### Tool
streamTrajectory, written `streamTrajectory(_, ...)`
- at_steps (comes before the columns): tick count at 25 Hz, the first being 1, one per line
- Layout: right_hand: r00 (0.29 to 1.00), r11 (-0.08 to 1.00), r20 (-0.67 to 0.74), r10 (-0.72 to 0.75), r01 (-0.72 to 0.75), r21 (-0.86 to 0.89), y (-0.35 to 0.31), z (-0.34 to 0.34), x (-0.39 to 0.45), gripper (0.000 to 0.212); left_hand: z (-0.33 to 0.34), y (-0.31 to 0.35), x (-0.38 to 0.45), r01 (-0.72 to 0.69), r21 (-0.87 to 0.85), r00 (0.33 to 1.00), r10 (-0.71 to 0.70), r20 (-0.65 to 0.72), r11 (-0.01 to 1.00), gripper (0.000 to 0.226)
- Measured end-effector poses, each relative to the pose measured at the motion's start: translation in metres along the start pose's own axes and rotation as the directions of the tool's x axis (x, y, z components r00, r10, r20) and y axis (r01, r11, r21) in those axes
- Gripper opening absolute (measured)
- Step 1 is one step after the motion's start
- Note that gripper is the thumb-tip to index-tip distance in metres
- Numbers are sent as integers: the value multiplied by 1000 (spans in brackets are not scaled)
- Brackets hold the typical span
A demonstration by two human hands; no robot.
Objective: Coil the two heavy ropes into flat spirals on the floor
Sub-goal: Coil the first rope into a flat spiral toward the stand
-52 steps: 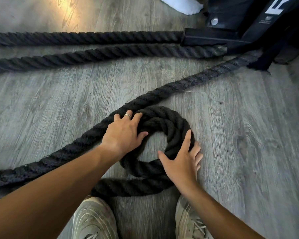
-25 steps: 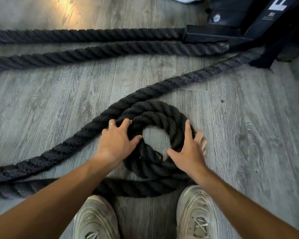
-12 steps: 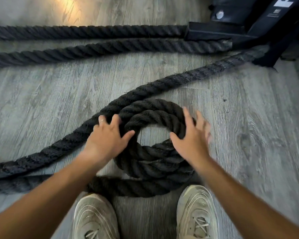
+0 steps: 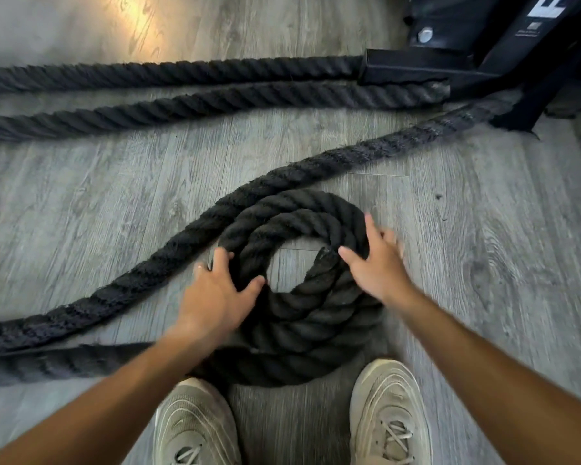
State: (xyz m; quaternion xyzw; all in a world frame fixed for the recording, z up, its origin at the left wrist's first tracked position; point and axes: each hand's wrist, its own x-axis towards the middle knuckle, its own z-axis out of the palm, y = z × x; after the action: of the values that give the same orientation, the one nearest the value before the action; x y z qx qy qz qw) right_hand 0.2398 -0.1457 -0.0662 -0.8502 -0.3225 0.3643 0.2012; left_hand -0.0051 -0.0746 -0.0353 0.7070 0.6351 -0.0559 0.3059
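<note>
A thick black rope forms a small coil (image 4: 302, 317) of about two turns on the grey wood floor, its cut end showing inside the central hole. My left hand (image 4: 215, 293) presses flat on the coil's left side, fingers spread. My right hand (image 4: 376, 263) lies over the coil's right side, fingers spread, slightly blurred. The loose length of this rope (image 4: 366, 156) runs diagonally from the lower left to the black rack at the upper right. A second rope (image 4: 188, 104) lies doubled in two straight lengths across the top.
A black metal rack base (image 4: 443, 67) with a bolt stands at the upper right, with the ropes passing under it. My two beige sneakers (image 4: 388, 417) stand just below the coil. Another stretch of rope (image 4: 64, 362) leaves the coil toward the lower left edge.
Both hands slid around the coil, the right from its lower right up to its right side, the left down its left side. The coil turned and tightened, and its end now shows in the hole.
</note>
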Motion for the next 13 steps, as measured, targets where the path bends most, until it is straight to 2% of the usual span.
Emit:
streamTrajectory(3, 985, 988, 81, -151, 148, 38, -22, -22, 38, 80, 16, -2, -41, -10, -132, 998, 18, 63, 991, 71)
streamTrajectory(4, 980, 982, 75, -187, 183, 48, -25, -27, 44, 79, 18, -4, -42, -21, -90, 997, 28, 74, 996, 68)
streamTrajectory(6, 979, 977, -14, -204, 204, 56, -22, -25, 39, 78, 12, -6, -28, -41, 137, 997, 30, 78, 990, 67)
streamTrajectory(7, 982, 984, -98, -164, 171, 58, -16, -18, 30, 79, 4, -4, -14, -70, 265, 996, 53, 69, 962, 73)
streamTrajectory(8, 982, 994, -173, -72, 86, 72, -7, -7, 16, 79, -5, -3, 3, -88, 320, 996, 77, 46, 943, 77)
streamTrajectory(11, 938, 958, -236, 253, -210, 194, 14, 21, -39, 81, -21, 3, 55, -162, 71, 987, 161, 21, 984, 60)
streamTrajectory(13, 924, 948, -240, 298, -257, 188, 19, 32, -64, 83, -22, 6, 73, -251, 47, 967, 247, 65, 967, 59)
